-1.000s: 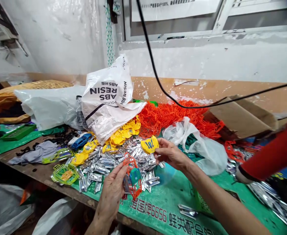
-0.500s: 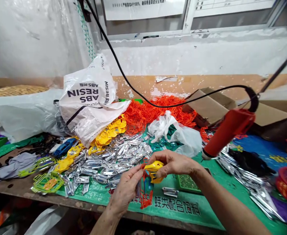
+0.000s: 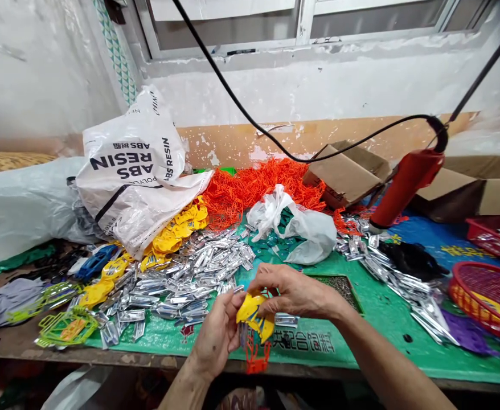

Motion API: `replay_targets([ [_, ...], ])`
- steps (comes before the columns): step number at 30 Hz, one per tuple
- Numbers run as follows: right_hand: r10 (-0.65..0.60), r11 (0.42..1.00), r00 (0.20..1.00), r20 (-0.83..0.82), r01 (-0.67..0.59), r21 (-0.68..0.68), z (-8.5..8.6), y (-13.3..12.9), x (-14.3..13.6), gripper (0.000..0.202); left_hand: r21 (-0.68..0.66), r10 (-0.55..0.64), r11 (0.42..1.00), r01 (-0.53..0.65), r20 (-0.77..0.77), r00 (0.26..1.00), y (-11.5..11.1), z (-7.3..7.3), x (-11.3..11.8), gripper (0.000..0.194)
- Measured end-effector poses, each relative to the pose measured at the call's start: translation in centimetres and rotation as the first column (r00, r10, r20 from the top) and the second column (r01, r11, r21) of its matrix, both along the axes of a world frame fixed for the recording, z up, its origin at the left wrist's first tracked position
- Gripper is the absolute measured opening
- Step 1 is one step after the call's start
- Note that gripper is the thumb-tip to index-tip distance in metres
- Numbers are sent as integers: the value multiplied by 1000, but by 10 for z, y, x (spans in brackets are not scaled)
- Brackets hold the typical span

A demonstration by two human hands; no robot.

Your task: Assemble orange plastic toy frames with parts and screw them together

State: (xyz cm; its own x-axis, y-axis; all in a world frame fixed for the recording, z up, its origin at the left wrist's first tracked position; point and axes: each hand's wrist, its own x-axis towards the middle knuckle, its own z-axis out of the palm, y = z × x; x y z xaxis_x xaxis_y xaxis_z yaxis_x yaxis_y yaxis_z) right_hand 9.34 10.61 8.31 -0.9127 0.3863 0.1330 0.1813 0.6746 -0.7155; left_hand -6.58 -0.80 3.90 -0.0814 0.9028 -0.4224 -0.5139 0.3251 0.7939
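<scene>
Near the table's front edge, both hands meet around a small assembly. My left hand (image 3: 216, 333) grips an orange-red plastic frame (image 3: 257, 359), whose lower end hangs below the fingers. My right hand (image 3: 295, 290) pinches a yellow shell (image 3: 256, 319) with dark markings, held over the upper part of the frame. A silvery part shows partly between them; how the pieces join is hidden by the fingers. Behind the hands lies a heap of silvery parts (image 3: 190, 279), with yellow shells (image 3: 168, 239) at its back left and a pile of orange-red frames (image 3: 254, 185) farther back.
A red power screwdriver (image 3: 406, 188) hangs at the right on a black cable. A green tray (image 3: 359, 304) of small screws lies behind my right forearm. White bags (image 3: 130, 154), cardboard boxes (image 3: 348, 171), a red basket (image 3: 455, 279) and lime-green frames (image 3: 66, 327) stand around.
The view has shifted to the right and down. The yellow shell has turned and sits lower against the orange-red frame, covering more of it. The screw tray's contents now show.
</scene>
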Motion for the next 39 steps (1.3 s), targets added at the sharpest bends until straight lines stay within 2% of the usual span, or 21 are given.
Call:
replay_targets([
  [3, 22, 998, 1000, -14, -23, -54, -5, 2, 2, 21, 49, -92, 994, 94, -48, 995, 1, 2, 1, 41],
  [6, -85, 993, 991, -101, 76, -92, -14, 3, 0, 26, 81, -133, 986, 147, -164, 978, 4, 2, 2, 40],
  [8, -245, 970, 958, -147, 241, -44, -21, -3, -1, 28, 86, -67, 993, 84, -185, 980, 6, 0, 4, 40],
  [11, -501, 863, 850, -162, 505, -16, -34, -21, -6, 29, 148, 91, 987, -59, -217, 972, 11, -6, 5, 36],
  [13, -578, 816, 802, -149, 571, -92, -43, -36, -11, 29, 204, 173, 972, -120, -263, 949, 13, -8, 7, 33],
  [15, -605, 794, 780, -162, 574, -201, -50, -48, -16, 28, 252, 214, 959, -128, -354, 910, 13, -8, 11, 30],
  [17, -641, 753, 745, -184, 565, -337, -55, -56, -21, 29, 290, 220, 954, -81, -487, 845, 13, -5, 16, 27],
  [20, -705, 663, 683, -190, 541, -518, -57, -57, -24, 30, 335, 210, 941, 42, -677, 706, 10, -5, 22, 33],
  [22, -726, 631, 661, -190, 529, -568, -57, -54, -23, 29, 363, 217, 924, 118, -753, 621, 10, -16, 20, 43],
  [24, -748, 597, 638, -184, 524, -607, -60, -51, -20, 36, 397, 245, 899, 183, -804, 541, 14, -34, 13, 49],
  [27, -809, 503, 560, -178, 504, -702, -65, -50, -17, 65, 510, 408, 821, 258, -839, 361, 22, -58, 3, 48],
  [29, -845, 465, 496, -197, 501, -730, -66, -52, -15, 69, 527, 458, 762, 377, -850, 262, 25, -62, 0, 38],
  [30, -854, 465, 473, -217, 508, -725, -66, -53, -15, 66, 523, 475, 736, 430, -851, 223, 26, -60, 1, 33],
  [32, -850, 502, 445, -283, 518, -693, -64, -56, -14, 58, 511, 503, 709, 487, -849, 161, 24, -52, 6, 29],
  [35, -804, 583, 459, -378, 485, -652, -64, -58, -10, 54, 505, 515, 746, 433, -851, 103, 22, -38, 16, 34],
  [37, -791, 601, 469, -394, 472, -645, -67, -58, -9, 56, 481, 474, 794, 372, -873, 118, 20, -33, 21, 38],
  [39, -796, 588, 465, -386, 447, -674, -72, -57, -8, 56, 462, 433, 831, 311, -887, 163, 19, -29, 23, 43],
])
